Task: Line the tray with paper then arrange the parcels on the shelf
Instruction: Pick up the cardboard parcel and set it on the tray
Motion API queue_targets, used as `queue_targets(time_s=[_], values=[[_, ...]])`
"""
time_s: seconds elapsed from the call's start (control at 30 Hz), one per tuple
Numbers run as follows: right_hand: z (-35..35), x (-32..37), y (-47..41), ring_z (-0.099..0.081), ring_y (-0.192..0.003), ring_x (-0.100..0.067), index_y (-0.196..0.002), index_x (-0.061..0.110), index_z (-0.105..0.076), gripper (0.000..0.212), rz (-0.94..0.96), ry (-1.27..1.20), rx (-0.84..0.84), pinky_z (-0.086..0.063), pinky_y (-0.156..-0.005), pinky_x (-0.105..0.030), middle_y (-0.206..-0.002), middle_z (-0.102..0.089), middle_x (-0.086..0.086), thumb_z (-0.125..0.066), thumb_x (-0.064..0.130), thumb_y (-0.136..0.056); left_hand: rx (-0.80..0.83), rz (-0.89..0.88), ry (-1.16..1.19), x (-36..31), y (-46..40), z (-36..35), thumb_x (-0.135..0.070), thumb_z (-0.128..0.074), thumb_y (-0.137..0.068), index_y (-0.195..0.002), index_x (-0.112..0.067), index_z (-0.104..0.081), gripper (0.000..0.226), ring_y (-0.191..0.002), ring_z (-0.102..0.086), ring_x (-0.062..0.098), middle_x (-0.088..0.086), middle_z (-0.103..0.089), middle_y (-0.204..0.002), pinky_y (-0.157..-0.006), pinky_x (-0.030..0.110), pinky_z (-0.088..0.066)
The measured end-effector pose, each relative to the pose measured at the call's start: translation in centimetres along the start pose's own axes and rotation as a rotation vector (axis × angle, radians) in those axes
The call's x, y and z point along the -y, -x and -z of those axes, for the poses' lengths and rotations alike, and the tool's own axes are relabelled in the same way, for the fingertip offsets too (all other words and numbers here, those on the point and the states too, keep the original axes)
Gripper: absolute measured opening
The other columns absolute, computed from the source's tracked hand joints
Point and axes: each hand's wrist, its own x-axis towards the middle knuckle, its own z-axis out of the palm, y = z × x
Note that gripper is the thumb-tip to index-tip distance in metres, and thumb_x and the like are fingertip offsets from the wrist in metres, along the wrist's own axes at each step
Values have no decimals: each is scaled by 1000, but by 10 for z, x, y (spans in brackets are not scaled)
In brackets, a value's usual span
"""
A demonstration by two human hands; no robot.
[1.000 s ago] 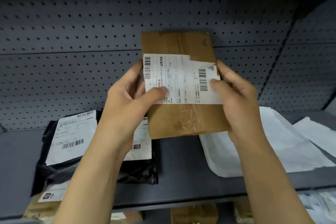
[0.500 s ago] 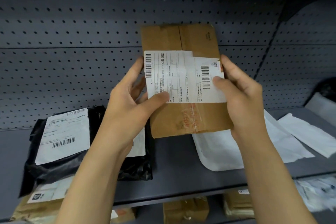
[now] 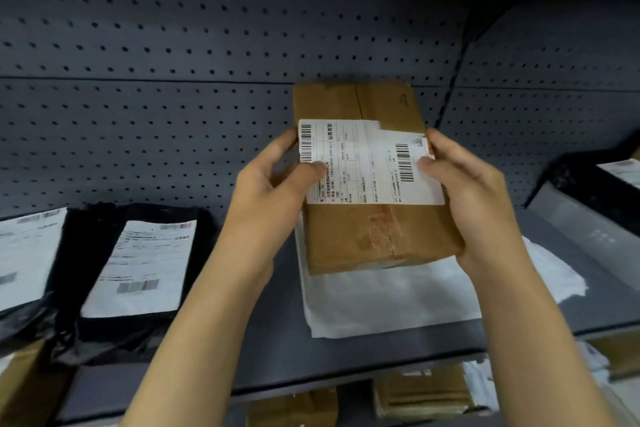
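Note:
I hold a brown cardboard parcel with a white shipping label between both hands, tilted with its label towards me. My left hand grips its left edge, thumb on the label. My right hand grips its right edge. The parcel's lower end hangs just above a sheet of white paper that lies on the dark grey shelf. Whether the parcel touches the paper I cannot tell.
Two black plastic mailers with white labels lie on the shelf at left, one near the middle and another at the edge. A perforated back panel closes the shelf. Another black parcel sits far right. Cardboard parcels lie on the shelf below.
The parcel and both hands have moved right and down, from in front of the back panel to just over the white paper. The view has shifted right.

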Motion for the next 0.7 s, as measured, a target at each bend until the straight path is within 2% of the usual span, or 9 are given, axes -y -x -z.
queue_targets(time_s=[0.1, 0.17, 0.2, 0.27, 0.33, 0.37, 0.47, 0.6, 0.7], values=[[32, -10, -22, -77, -92, -6, -110, 39, -74, 36, -33, 27, 27, -62, -86, -33, -99, -81, 17, -62, 8, -96, -23, 22, -31, 12, -8, -37, -13, -64, -96, -142, -28, -59, 48, -84, -74, -7, -17, -77, -103, -61, 8, -53], [52, -20, -39, -77, -91, -5, -104, 41, -74, 36, -54, 49, 61, -61, -85, -34, -97, -80, 19, -63, 8, -96, -50, 48, -60, 20, -10, -64, -13, -64, -96, -141, -28, -59, 47, -86, -76, -2, -11, -77, -111, -63, 10, -54], [60, -25, -46, -77, -91, -5, -100, 42, -74, 36, -70, 49, 73, -61, -86, -36, -96, -80, 20, -63, 9, -95, -65, 57, -87, 25, -11, -76, -13, -64, -95, -141, -29, -59, 48, -88, -76, 2, -9, -76, -115, -67, 13, -57], [73, -39, -59, -76, -93, -7, -99, 44, -72, 35, -117, 42, 86, -61, -88, -40, -95, -80, 21, -63, 10, -95, -97, 78, -166, 40, -13, -96, -18, -67, -92, -140, -34, -58, 52, -98, -76, 11, -7, -73, -124, -84, 29, -61], [82, -55, -69, -76, -98, -11, -113, 40, -71, 35, -163, 37, 120, -61, -91, -43, -100, -80, 15, -63, 11, -96, -141, 121, -221, 52, -13, -112, -24, -68, -88, -133, -43, -59, 50, -107, -73, 17, -6, -71, -128, -93, 42, -59], [85, -63, -71, -74, -102, -13, -123, 35, -69, 37, -188, 36, 136, -60, -93, -42, -105, -79, 12, -62, 11, -96, -164, 153, -230, 56, -13, -117, -24, -67, -89, -130, -47, -58, 48, -105, -73, 17, -6, -73, -124, -93, 43, -59], [90, -82, -76, -69, -109, -13, -143, 28, -57, 48, -242, 43, 179, -56, -97, -38, -118, -73, 10, -61, 12, -98, -209, 246, -251, 67, -13, -127, -16, -64, -93, -131, -41, -61, 46, -94, -74, 11, -10, -77, -105, -86, 35, -60], [92, -105, -81, -64, -115, -13, -146, 30, -53, 51, -288, 94, 210, -53, -102, -40, -131, -66, 5, -58, 14, -97, -176, 289, -302, 83, -16, -135, -11, -60, -96, -123, -37, -62, 37, -92, -72, 8, -15, -74, -100, -87, 33, -59], [90, -120, -80, -59, -117, -8, -143, 32, -55, 48, -255, 141, 215, -49, -101, -30, -139, -58, 6, -60, 19, -97, -192, 331, -298, 94, -18, -133, -13, -60, -96, -117, -35, -64, 31, -88, -71, 4, -24, -70, -95, -87, 32, -59]])
